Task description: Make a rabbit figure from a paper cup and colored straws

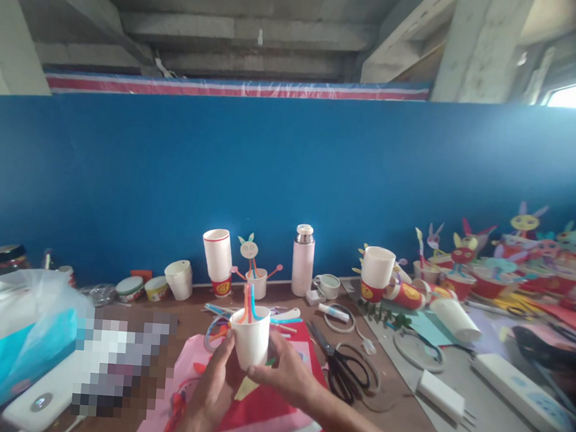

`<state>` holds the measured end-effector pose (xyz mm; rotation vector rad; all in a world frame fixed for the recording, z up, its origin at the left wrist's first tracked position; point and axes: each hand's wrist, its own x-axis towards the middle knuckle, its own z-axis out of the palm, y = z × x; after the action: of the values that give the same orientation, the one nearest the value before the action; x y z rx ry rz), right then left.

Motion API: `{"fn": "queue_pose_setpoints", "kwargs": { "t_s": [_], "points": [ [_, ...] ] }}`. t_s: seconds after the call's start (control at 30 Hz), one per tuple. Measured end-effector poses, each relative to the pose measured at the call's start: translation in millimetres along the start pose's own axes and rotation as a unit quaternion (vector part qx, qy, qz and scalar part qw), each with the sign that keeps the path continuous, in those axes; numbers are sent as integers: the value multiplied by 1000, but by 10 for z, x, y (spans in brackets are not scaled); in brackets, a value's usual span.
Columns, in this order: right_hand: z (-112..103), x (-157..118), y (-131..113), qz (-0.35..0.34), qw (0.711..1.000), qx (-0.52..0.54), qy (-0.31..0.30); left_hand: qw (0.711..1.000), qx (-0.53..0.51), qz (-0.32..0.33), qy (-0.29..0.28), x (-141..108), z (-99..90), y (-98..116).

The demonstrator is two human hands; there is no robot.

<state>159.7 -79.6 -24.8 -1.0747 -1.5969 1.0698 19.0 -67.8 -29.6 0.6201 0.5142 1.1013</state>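
A white paper cup (250, 340) stands upright between my two hands, above coloured paper. Orange and blue straws (251, 305) rise out of its mouth. My left hand (215, 375) presses against the cup's left side. On the other side, my right hand (287, 372) grips its right side and lower edge, thumb near the base. Beneath lie red paper (274, 412) and pink paper (156, 407), with a yellow-green scrap (246, 389) near the cup's base. Behind the cup is a finished-looking rabbit figure (249, 249) with straw arms, set in another paper cup.
Black-handled scissors (346, 371) lie to the right, beside a white cable. A tall stack of paper cups (217, 257) and a pink thermos (303, 262) stand along the blue partition (291, 170). Several cup figures crowd the far right, near a power strip (522, 397).
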Motion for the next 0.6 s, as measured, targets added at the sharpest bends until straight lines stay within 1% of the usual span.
{"fn": "queue_pose_setpoints", "kwargs": {
  "t_s": [0.1,0.17,0.2,0.23,0.27,0.33,0.4,0.47,0.53,0.6],
  "points": [
    [-5,-2,-2,3,1000,-9,3,999,35,22,-21,-28,0,58],
    [-6,-6,1,12,999,-36,19,995,73,51,-37,-62,-5,148],
    [-4,-10,5,15,998,-51,28,993,91,67,-35,-78,-13,203],
    [0,-13,11,17,997,-66,35,991,105,83,-23,-89,-25,259],
    [6,-17,19,17,996,-79,37,988,116,102,1,-96,-42,312],
    [26,-29,43,9,994,-107,38,978,142,142,62,-93,-81,397],
    [56,-48,69,3,990,-138,35,962,175,171,124,-80,-104,440],
    [89,-75,88,4,986,-161,31,944,215,184,169,-77,-89,445],
    [115,-107,93,13,985,-168,22,929,257,186,189,-90,-30,431],
    [127,-134,91,12,986,-165,13,926,278,173,188,-113,50,416]
  ]
}}
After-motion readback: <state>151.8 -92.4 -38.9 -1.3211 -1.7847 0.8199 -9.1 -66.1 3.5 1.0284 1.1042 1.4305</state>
